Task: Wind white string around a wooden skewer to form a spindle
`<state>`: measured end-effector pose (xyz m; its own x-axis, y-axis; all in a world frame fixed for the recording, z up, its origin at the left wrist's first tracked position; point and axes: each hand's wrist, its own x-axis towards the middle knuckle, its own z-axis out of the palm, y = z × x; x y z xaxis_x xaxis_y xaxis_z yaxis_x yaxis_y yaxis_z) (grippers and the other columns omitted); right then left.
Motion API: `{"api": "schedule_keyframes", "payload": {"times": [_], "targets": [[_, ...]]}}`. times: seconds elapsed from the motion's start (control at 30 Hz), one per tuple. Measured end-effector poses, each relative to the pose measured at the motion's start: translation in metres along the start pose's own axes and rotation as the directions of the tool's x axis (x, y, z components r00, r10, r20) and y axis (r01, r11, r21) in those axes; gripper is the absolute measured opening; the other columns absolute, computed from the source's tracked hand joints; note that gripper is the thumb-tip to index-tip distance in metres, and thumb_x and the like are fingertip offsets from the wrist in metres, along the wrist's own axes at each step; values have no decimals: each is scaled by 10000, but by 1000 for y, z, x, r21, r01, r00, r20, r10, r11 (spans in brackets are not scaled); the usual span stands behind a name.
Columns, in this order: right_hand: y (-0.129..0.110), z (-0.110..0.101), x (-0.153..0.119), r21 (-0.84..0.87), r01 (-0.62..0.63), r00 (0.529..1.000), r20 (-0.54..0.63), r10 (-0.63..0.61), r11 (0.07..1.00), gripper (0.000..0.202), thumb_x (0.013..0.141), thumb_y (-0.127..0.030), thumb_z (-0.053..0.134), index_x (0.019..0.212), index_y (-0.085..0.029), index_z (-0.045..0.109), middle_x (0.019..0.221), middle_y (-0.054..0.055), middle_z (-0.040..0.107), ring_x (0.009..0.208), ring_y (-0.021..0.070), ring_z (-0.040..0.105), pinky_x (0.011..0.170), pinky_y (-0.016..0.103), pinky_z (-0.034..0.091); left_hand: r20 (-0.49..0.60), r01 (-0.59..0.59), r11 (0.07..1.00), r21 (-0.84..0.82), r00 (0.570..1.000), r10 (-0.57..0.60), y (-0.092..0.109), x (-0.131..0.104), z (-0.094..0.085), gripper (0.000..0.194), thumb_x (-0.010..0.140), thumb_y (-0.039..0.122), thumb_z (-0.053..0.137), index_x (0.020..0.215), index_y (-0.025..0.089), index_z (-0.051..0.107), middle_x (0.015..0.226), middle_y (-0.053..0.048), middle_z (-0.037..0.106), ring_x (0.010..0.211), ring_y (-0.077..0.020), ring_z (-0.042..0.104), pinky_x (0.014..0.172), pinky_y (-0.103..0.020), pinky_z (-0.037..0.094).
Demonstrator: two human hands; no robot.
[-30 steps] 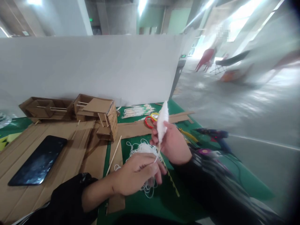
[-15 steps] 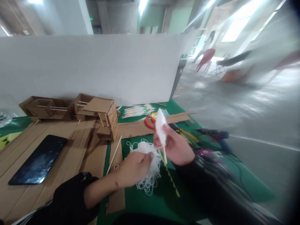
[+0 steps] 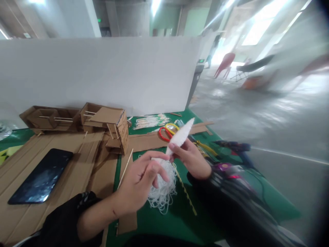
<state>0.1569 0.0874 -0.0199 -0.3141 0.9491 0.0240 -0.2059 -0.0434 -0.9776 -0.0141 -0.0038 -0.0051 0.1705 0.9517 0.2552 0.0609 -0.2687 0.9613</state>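
Observation:
A white, pointed, leaf-shaped piece (image 3: 182, 134) is held up in my right hand (image 3: 191, 157), its tip pointing up and to the right. My left hand (image 3: 144, 178) is beside its lower end, with the fingers apart and partly curled; the index fingertip reaches the base of the white piece. Below both hands lies a tangled pile of white string (image 3: 164, 192) on the green table (image 3: 185, 226). A twisted yellowish strip (image 3: 187, 196) lies to the right of the pile.
Cardboard boxes (image 3: 120, 132) stand at the back left, with a black phone (image 3: 41, 176) on cardboard before them. Red and yellow scissors (image 3: 164, 133), wrapped sticks (image 3: 150, 121), pliers (image 3: 207, 148) and a power drill (image 3: 233, 146) lie farther back. A white partition (image 3: 102, 72) rises behind.
My left hand has opened and moved slightly left and up. The white piece has tilted to the right in my right hand, and the thin stick under it no longer shows.

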Motion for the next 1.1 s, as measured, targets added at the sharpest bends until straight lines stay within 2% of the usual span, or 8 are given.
{"api": "schedule_keyframes", "payload": {"times": [0.13, 0.37, 0.53, 0.63, 0.73, 0.83, 0.93, 1.1], "targets": [[3, 6, -3, 47, -41, 999, 27, 40, 998, 299, 753, -316, 763, 922, -200, 546, 743, -27, 617, 629, 120, 635, 560, 240, 537, 63, 53, 995, -83, 997, -48, -2, -1, 1, 441, 987, 430, 367, 863, 155, 689, 1070, -94, 670, 504, -57, 499, 497, -223, 449], [-1, 0, -7, 163, -262, 923, 330, 198, 951, 351, 786, -341, 711, 1046, -193, 528, 679, -48, 572, 419, 104, 564, 376, 238, 479, -175, 109, 965, -238, 972, -153, -18, 19, -11, 467, 948, 480, 438, 663, 135, 574, 887, -44, 641, 417, -20, 317, 402, -177, 393], [-8, -16, -6, -84, -233, 879, 407, 247, 969, 303, 829, -423, 669, 938, -155, 577, 504, -92, 451, 319, 20, 351, 302, 143, 248, -145, 119, 993, -6, 982, -118, -25, 19, -16, 475, 949, 486, 420, 660, 145, 578, 1043, -63, 625, 449, -28, 429, 413, -195, 397], [-12, -21, -6, -260, -149, 874, 416, 250, 954, 318, 878, -464, 602, 959, -157, 585, 479, -99, 431, 303, 11, 295, 294, 145, 221, -134, -22, 967, 254, 989, 58, -22, 18, -21, 433, 960, 411, 435, 666, 169, 640, 1043, -92, 637, 837, -172, 618, 596, -237, 492], [-15, -20, -7, -294, -96, 884, 415, 218, 951, 369, 875, -487, 593, 1060, -170, 556, 698, -37, 571, 320, -4, 326, 283, 158, 234, -104, -125, 916, 381, 979, 177, -19, 18, -24, 405, 959, 361, 451, 662, 192, 668, 878, -103, 666, 1118, -263, 551, 773, -298, 512], [-17, -19, -9, -245, -83, 855, 481, 196, 966, 385, 886, -492, 577, 1096, -181, 494, 792, -12, 605, 341, -4, 342, 294, 160, 225, -127, -70, 947, 314, 985, 115, -19, 18, -25, 395, 964, 364, 443, 710, 174, 678, 1144, -100, 649, 728, -145, 632, 640, -276, 527], [-15, -19, -10, -179, -111, 792, 578, 195, 978, 379, 883, -493, 584, 1068, -203, 424, 867, 0, 630, 356, -1, 383, 299, 148, 213, -101, -31, 975, 220, 993, 55, -18, 18, -25, 420, 965, 377, 441, 703, 142, 670, 1436, -98, 467, 487, -19, 510, 529, -238, 503], [-7, -18, -11, -243, -120, 730, 635, 251, 963, 388, 903, -549, 514, 1008, -180, 457, 809, 5, 635, 356, 5, 383, 299, 138, 224, -12, -49, 989, 141, 999, 51, -14, 17, -25, 490, 969, 368, 443, 588, 125, 635, 1339, -82, 585, 450, 0, 461, 484, -194, 464]]}}
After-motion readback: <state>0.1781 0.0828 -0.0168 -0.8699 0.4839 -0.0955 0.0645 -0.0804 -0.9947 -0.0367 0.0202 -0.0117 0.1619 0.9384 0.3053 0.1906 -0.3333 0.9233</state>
